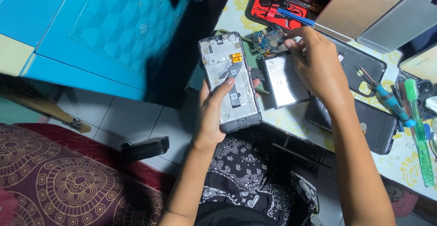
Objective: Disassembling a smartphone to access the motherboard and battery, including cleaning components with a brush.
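My left hand [213, 112] holds an opened phone frame [230, 78] upright, inner side towards me, thumb resting on its middle. A small orange flex part sits near the frame's top. My right hand [316, 64] reaches over the table, its fingertips pinched by a blue circuit board [268, 37]; whether it holds something small I cannot tell. Under that hand lies a flat phone battery [284, 80] with a pale label. Beside the wrist rests a dark phone back cover [359, 62].
A red tool case [273, 7] with a blue pry tool sits at the back. Screwdrivers [389, 101] and a green tool [421, 135] lie at the right. Another dark phone [368, 121] lies near the table edge. Two laptops [373, 7], a blue cabinet [109, 30] and a black object [145, 148] on the floor surround me.
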